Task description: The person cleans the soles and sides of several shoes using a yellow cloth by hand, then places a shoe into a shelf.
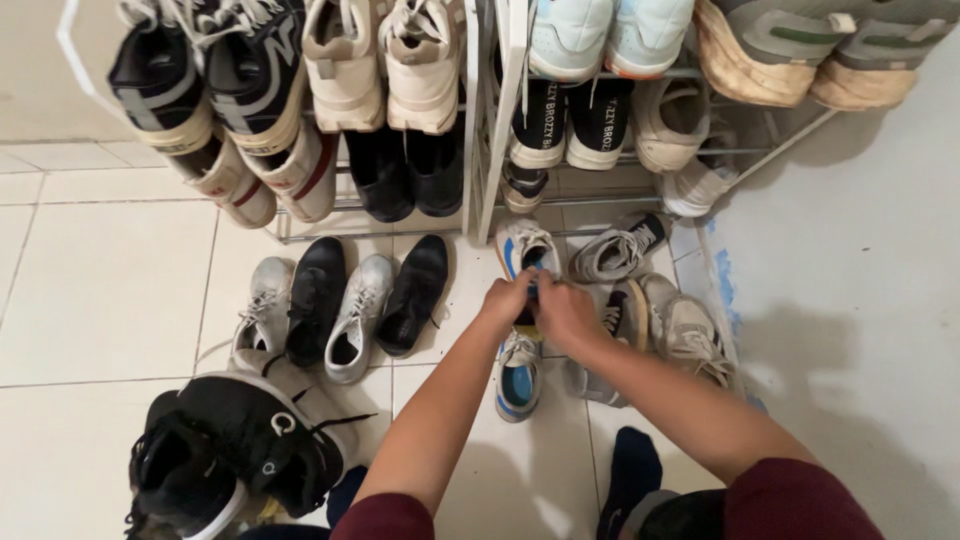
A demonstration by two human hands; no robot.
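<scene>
My left hand (pixel 507 300) and my right hand (pixel 566 312) meet over a white sneaker with blue trim (pixel 526 249) on the tiled floor, both gripping its heel end. A second white and blue sneaker (pixel 518 375) lies just below them, toe toward me. My forearms reach in from the bottom of the view, in dark red sleeves.
Two metal shoe racks (pixel 478 150) full of shoes stand at the back. On the floor lie grey and black shoes (pixel 345 300) at left, black high-tops (pixel 220 450) near me, grey sneakers (pixel 680 325) at right by the white wall (pixel 850 300). My dark-socked foot (pixel 630 475) rests below.
</scene>
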